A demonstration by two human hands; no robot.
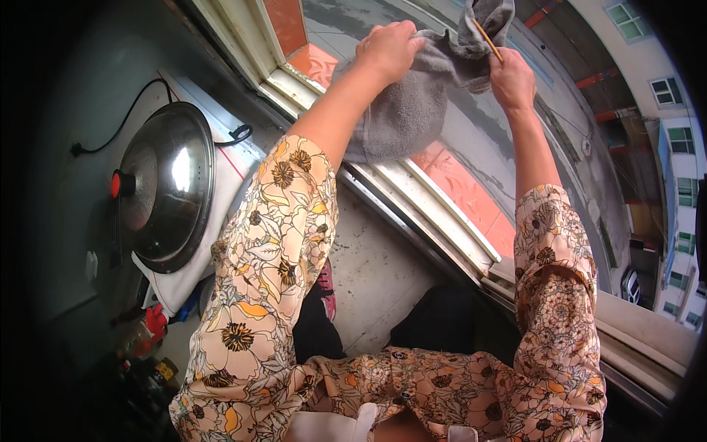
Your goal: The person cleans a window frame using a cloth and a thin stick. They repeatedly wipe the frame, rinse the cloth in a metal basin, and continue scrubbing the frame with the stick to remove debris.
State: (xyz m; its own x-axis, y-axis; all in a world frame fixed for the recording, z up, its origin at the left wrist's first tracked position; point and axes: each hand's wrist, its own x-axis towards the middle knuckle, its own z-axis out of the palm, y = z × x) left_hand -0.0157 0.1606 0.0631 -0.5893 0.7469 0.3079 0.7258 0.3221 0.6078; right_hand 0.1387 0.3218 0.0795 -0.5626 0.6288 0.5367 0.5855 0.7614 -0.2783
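Observation:
A grey terry towel [406, 116] hangs between my hands, over the white window track and the outer sill. My left hand [389, 50] grips its upper edge, fingers curled into the cloth. Farther right, my right hand [511, 80] holds another bunched part of the towel. A thin yellow-brown stick [487, 40] rises from the right hand's grip and lies against the cloth. Folds hide the stick's lower end and some of my fingertips.
The white window frame track [425, 193] runs diagonally beside orange-red tiles [467, 185], with a street and buildings outside. At left, a domed metal wok lid [165, 188] with a black-and-red knob sits above a white surface. A black power cord [130, 105] and bottles [149, 370] are nearby.

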